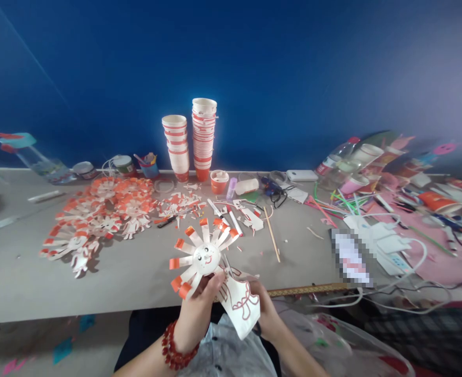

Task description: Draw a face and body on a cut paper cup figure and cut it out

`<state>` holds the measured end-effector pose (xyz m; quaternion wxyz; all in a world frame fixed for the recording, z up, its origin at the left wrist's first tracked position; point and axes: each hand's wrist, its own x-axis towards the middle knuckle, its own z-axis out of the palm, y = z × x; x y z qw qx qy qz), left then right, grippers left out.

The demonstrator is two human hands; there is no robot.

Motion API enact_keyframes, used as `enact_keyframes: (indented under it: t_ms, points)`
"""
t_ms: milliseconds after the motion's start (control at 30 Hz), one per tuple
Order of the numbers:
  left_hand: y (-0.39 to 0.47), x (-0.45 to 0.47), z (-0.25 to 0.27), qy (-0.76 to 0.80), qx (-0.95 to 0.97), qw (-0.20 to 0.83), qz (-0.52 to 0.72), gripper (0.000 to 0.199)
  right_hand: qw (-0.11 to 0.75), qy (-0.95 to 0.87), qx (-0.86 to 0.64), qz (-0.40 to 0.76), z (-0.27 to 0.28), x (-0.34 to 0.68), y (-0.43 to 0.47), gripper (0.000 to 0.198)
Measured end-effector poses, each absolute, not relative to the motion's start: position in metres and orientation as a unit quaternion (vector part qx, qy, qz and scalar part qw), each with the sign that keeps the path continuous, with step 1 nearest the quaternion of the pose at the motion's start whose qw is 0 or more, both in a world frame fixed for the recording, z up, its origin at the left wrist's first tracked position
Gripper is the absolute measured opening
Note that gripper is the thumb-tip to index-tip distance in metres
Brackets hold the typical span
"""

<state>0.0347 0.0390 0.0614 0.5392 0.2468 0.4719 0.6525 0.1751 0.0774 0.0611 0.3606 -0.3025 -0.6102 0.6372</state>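
My left hand (205, 301), with a red bead bracelet at the wrist, is closed on a paper-cup doll (206, 257). The doll's round face has a smile, and white strips with orange curled ends fan out around it. Below the face hangs a white paper piece (243, 306) with a dress and legs drawn in brown-red line. My right hand (266, 309) is closed at the right side of this paper, partly hidden behind it. A thin grey scissor blade (227, 265) shows beside the face, and a dark handle part lies under my right hand.
Several similar dolls (105, 209) lie at left, beside paper scraps (181, 201). Two stacks of paper cups (204, 136) stand against the blue wall. A wooden stick (272, 235) and markers (234, 221) lie ahead. Power strip, cables (423, 256) and craft clutter fill the right.
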Motion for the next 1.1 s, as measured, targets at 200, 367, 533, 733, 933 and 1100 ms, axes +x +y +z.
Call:
enact_keyframes:
  t_ms: [200, 367, 533, 733, 933, 1100]
  points:
    - [0.039, 0.037, 0.066, 0.455, 0.229, 0.555, 0.657, 0.019, 0.376, -0.624, -0.336, 0.597, 0.062, 0.176, 0.075, 0.048]
    - [0.04, 0.038, 0.068, 0.455, 0.208, 0.562, 0.659, 0.021, 0.401, -0.643, -0.343, 0.555, 0.055, 0.179, 0.073, 0.045]
    - [0.04, 0.038, 0.067, 0.46, 0.207, 0.56, 0.658, 0.024, 0.401, -0.648, -0.327, 0.558, 0.057, 0.177, 0.075, 0.048]
    - [0.042, 0.029, 0.066, 0.475, 0.24, 0.554, 0.64, 0.022, 0.323, -0.645, -0.263, 0.64, 0.063, 0.186, 0.081, 0.05]
    - [0.048, 0.013, 0.067, 0.458, 0.296, 0.553, 0.63, 0.018, 0.194, -0.615, -0.271, 0.715, 0.06, 0.211, 0.083, 0.062]
    - [0.046, 0.004, 0.067, 0.477, 0.367, 0.54, 0.588, 0.021, 0.158, -0.596, -0.303, 0.727, 0.067, 0.213, 0.084, 0.066]
